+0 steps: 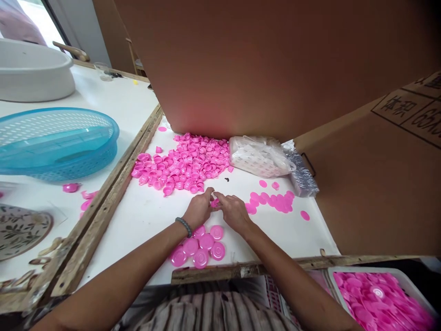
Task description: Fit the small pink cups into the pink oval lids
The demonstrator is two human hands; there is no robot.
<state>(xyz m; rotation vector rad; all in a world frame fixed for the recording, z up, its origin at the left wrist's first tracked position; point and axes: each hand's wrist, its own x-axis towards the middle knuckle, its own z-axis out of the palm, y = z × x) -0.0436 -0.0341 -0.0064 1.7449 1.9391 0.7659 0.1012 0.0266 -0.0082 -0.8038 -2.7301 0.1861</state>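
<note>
My left hand and my right hand meet over the white tabletop, fingers closed in a pinch. Between their fingertips is a small pink plastic piece, mostly covered by the fingers, so its exact shape is hidden. Just beyond the hands lies a heap of small pink toy cups. Nearer to me, below the left hand, several round pink toy saucers lie close together. To the right of my right hand, flat pink discs are spread out, some overlapping.
A large cardboard box rises behind the heap. Plastic-wrapped packs lie against it. Wooden strips edge the table. On the left are a blue basket and a white tub. A bin of pink pieces stands low at right.
</note>
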